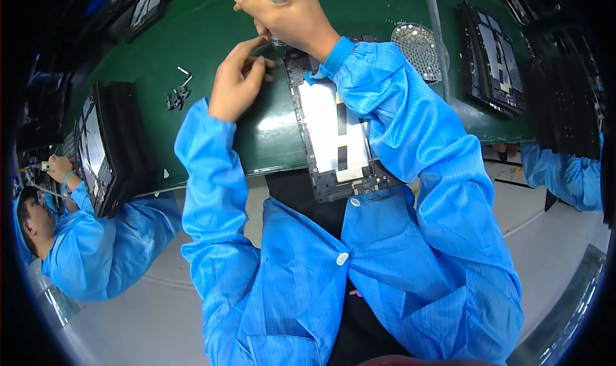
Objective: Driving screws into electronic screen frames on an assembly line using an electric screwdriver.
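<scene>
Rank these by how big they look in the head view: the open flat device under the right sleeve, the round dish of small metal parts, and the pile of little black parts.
Largest to smallest:
1. Open flat device, partly hidden by the right sleeve
2. Round dish
3. Pile of black parts
</scene>
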Demonstrator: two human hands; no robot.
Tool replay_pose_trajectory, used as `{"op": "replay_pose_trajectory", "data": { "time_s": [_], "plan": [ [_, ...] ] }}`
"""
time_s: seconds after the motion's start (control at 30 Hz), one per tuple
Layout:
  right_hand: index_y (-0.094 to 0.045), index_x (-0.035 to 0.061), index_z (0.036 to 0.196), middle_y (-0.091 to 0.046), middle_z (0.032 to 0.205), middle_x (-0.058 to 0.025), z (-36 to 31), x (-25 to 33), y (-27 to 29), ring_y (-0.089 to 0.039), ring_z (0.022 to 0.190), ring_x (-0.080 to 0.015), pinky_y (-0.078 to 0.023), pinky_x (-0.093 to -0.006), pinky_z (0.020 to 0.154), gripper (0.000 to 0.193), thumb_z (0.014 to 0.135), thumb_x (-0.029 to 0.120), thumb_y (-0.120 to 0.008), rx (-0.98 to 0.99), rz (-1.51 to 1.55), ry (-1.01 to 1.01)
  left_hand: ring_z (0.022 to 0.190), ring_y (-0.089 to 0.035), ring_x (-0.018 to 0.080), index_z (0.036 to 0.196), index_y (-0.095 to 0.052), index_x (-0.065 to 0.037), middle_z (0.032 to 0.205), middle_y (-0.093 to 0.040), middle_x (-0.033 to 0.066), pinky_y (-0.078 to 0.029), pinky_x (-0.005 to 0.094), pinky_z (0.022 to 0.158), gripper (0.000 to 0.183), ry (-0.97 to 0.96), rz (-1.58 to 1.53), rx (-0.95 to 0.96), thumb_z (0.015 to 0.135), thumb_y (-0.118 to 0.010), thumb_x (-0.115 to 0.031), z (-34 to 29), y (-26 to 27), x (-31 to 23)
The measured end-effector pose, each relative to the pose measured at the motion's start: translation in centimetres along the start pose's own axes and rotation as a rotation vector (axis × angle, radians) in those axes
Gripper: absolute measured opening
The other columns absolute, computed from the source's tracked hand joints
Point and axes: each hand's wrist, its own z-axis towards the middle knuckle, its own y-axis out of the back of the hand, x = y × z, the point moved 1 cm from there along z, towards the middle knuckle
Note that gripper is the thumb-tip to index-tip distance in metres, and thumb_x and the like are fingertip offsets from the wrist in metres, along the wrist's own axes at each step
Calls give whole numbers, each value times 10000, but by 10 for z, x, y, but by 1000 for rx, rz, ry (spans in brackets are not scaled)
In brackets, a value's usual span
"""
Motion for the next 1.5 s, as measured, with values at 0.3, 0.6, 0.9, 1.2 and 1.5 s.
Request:
{"op": "replay_pose_trajectory", "data": {
  "time_s": [0.3, 0.6, 0.9, 1.2, 1.5],
  "plan": [
    [-642, -6, 1225, -715, 997, -99, -6, 20, 53, -693, 709, -156, -576, -285, 643, 385, 853, 78, -692, -95, 102, 111, 1301, -388, 579, 1412, -555, -210, 1501, -396, 224, -297, 755, 1011, 905, -165, 726, 43, 680, -746, -705, -145, -105, -93],
    [-632, -45, 1223, -723, 1099, -116, -30, 49, 202, -582, 540, -84, -483, -238, 487, 390, 842, 8, -571, -564, -108, 60, 998, -619, 429, 1276, -606, -24, 1288, -573, 221, -531, 457, 853, 662, -277, 942, -221, 816, -741, -480, -5, -63, -33],
    [-599, -90, 1236, -694, 1133, -187, -75, 45, 296, -514, 506, -88, -436, -234, 470, 450, 789, -44, -565, -862, 34, 109, 1081, -610, 453, 1270, -639, -45, 1295, -567, 254, -496, 478, 966, 565, -350, 899, -226, 890, -687, -460, 224, -6, 77],
    [-694, -42, 930, -619, 622, -66, -68, 42, 261, -517, 409, -116, -379, -239, 395, 118, 871, 61, -689, -620, 97, -69, 1197, -560, 371, 1214, -673, -78, 1271, -611, 165, -379, 536, 1055, 498, -588, 1173, -417, 899, -687, -465, 248, -13, 75],
    [-679, -31, 922, -628, 645, -39, -70, 22, 228, -518, 439, -90, -391, -220, 419, 107, 933, 61, -626, -343, 165, -66, 1194, -563, 336, 1267, -642, -112, 1291, -586, 136, -389, 540, 1083, 609, -740, 570, 185, 771, -792, -432, 95, -140, -56]
  ]
}}
